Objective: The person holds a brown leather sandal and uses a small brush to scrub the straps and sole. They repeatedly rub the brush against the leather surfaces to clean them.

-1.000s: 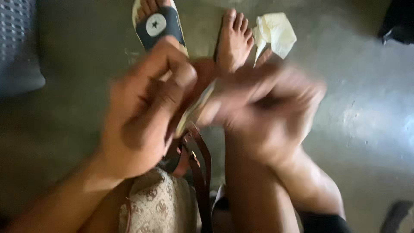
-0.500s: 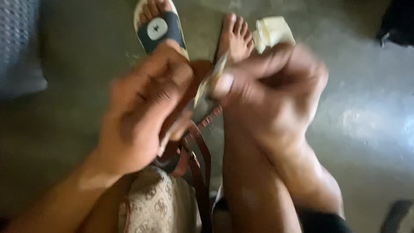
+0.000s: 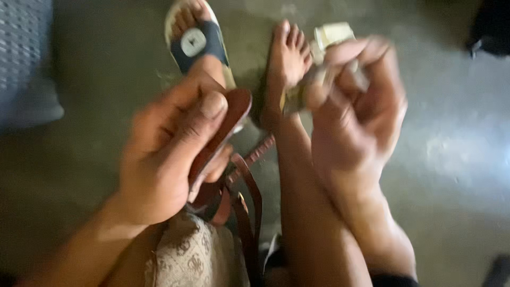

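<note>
My left hand (image 3: 170, 154) grips a brown leather sandal (image 3: 223, 125) by its sole, thumb pressed on top. Brown straps (image 3: 249, 196) dangle below it over my lap. Blurred by motion, my right hand (image 3: 356, 111) is closed on a small pale object (image 3: 300, 93), held just right of the sandal; what that object is cannot be made out. Beneath the hands, one foot wears a blue and white slipper (image 3: 199, 42) and the other foot (image 3: 289, 58) is bare on the grey floor.
A crumpled pale cloth or paper (image 3: 332, 34) lies by the bare foot. A patterned beige cloth (image 3: 196, 255) covers my lap. A grey woven object (image 3: 24, 58) sits at the left edge, a dark item (image 3: 491, 26) at the top right.
My right hand has pulled away to the right and upward from the sandal with the small pale object. The left hand still holds the sandal, whose sole now shows more.
</note>
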